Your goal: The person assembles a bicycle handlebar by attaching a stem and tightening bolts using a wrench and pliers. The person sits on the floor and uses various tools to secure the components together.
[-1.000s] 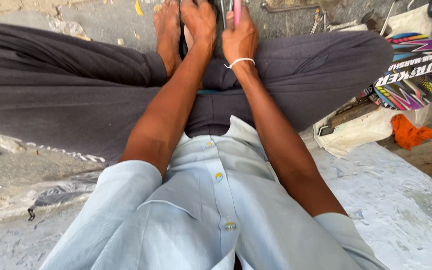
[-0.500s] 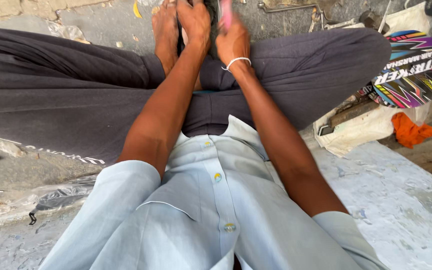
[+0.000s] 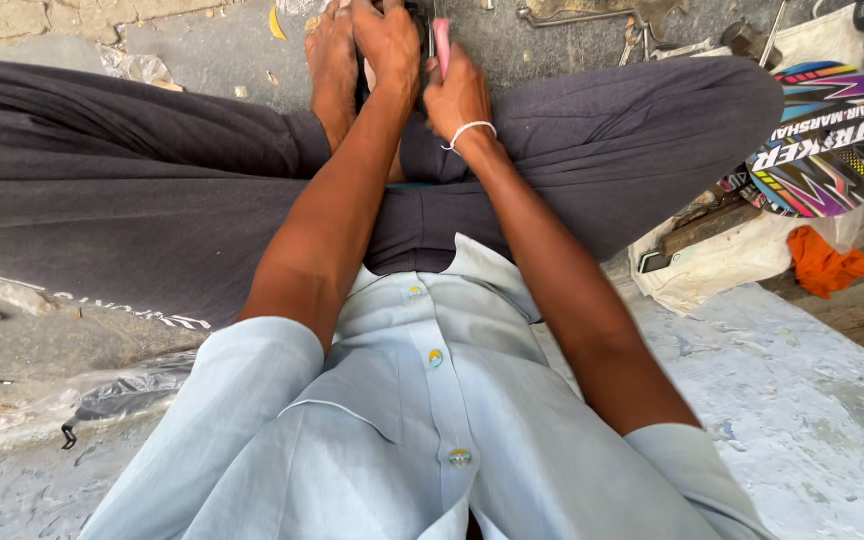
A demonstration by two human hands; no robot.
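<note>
I sit cross-legged on the ground in dark trousers and a light blue shirt. My right hand [image 3: 457,95], with a white band at its wrist, is closed around a tool with a pink handle [image 3: 441,42] near the top edge of the head view. Just left of it, my left hand [image 3: 387,40] presses down on a dark object that the frame's top edge mostly cuts off. My bare foot [image 3: 332,60] lies right beside the left hand. What the left hand holds stays hidden.
A colourful printed sheet [image 3: 822,140] lies at the right on a white bag [image 3: 722,260], with an orange cloth [image 3: 827,265] beside it. Metal tools [image 3: 592,12] rest on the grey ground at the top. Clear plastic wrap [image 3: 12,410] sits at the lower left.
Both hands and the pink-handled tool sit a little lower in view than a second ago. The grip looks the same.
</note>
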